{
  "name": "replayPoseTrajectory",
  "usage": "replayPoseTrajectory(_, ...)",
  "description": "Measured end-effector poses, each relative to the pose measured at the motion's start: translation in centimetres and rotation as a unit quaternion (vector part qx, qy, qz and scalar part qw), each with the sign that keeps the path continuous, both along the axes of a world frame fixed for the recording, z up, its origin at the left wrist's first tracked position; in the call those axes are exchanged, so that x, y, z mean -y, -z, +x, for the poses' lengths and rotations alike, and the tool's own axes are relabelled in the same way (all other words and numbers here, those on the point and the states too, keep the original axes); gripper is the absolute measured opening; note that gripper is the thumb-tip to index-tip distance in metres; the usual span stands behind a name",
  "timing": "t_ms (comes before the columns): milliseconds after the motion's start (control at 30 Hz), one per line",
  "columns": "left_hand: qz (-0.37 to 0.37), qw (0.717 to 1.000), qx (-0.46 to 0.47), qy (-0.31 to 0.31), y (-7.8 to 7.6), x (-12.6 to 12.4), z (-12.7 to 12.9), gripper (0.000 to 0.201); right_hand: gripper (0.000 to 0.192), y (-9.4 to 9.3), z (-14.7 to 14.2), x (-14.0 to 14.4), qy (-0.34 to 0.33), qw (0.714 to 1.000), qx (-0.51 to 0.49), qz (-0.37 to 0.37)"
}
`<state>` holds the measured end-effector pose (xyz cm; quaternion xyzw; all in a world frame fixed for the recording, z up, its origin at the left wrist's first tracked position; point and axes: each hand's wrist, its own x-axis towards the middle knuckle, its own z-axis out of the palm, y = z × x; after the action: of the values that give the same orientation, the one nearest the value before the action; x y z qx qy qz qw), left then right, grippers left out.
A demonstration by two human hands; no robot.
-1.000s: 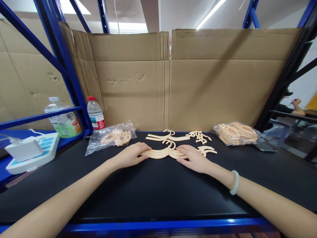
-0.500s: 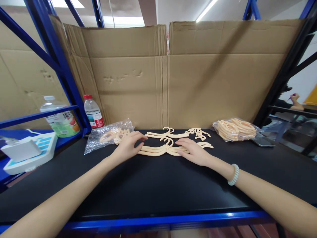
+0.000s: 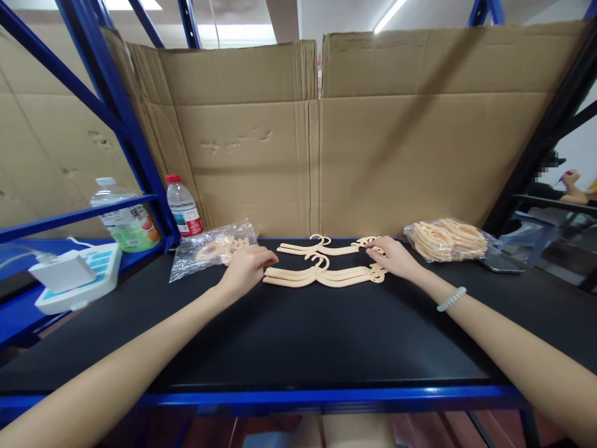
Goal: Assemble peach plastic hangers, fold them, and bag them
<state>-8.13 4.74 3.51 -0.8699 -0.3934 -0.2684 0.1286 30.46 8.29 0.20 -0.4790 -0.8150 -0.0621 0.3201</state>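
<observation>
Several beige plastic hangers (image 3: pixel 293 279) lie nested on the black tabletop, hooks pointing away from me. A second set of hangers (image 3: pixel 342 251) lies just behind them. My left hand (image 3: pixel 245 272) hovers by the left end of the front set, fingers loosely curved and holding nothing. At the right ends, my right hand (image 3: pixel 395 256) has its fingertips bent down on small curly beige pieces (image 3: pixel 368 241); its fingers partly cover them. More curly pieces (image 3: pixel 377 272) touch the right end of the front hangers.
A clear bag (image 3: pixel 209 252) with beige parts lies left; another full bag (image 3: pixel 445 240) lies right, beside a phone (image 3: pixel 501 264). Two bottles, one red-capped bottle (image 3: pixel 184 208), and a power strip (image 3: pixel 81 283) stand left. Cardboard (image 3: pixel 247 162) walls the back. A person (image 3: pixel 566 186) is far right.
My right hand has moved right, from the front hangers to the small curly pieces. Some pieces now sit at the front hangers' right end. My left hand has stayed near the left end.
</observation>
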Motion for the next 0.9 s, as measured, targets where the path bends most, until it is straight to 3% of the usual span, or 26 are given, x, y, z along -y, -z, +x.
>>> replayPoseTrajectory(167, -0.018, 0.999, -0.042, -0.027, -0.3, -1.2, 0.4, 0.029, 0.025, -0.5, 0.3, -1.2, 0.019, 0.999, 0.026, -0.007)
replayPoseTrajectory(400, -0.051, 0.995, -0.067, -0.054, -0.6, -4.6, 2.2, 0.03, 0.021, -0.8, -2.0, -3.0, -0.022, 0.994, 0.1, -0.027)
replayPoseTrajectory(633, -0.096, 0.989, -0.11, -0.009, 0.1, -7.4, 3.2, 0.016, 0.012, -0.6, -3.0, -4.5, -0.03, 0.99, 0.133, -0.031)
replayPoseTrajectory(900, -0.114, 0.987, -0.109, -0.026, 0.8, -8.5, 3.8, 0.012, 0.005, -0.2, -3.4, -4.9, -0.022, 0.992, 0.121, -0.038)
